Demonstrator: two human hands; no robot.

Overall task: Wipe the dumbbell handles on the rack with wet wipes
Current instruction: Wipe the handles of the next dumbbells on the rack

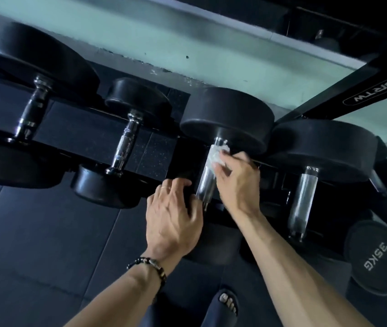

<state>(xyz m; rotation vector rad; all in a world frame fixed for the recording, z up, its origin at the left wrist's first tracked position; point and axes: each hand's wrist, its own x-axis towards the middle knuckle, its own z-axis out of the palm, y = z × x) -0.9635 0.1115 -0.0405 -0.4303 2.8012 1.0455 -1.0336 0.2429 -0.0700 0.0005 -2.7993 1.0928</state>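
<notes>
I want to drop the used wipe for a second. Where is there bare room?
Bare floor mat lies left of the left hand, below the small dumbbell. Crowded: around the right hand and wipe, between handle and next dumbbell.

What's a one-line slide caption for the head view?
Right hand rubs a crumpled white wet wipe along a chrome dumbbell handle; left hand braces nearby.

White wipe (216, 156), chrome handle (205, 185), black dumbbell heads (228, 119)

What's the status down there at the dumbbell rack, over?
Right hand pinching wet wipe against the chrome handle. Left hand resting open beside it. Nothing blocking the handle.
</notes>
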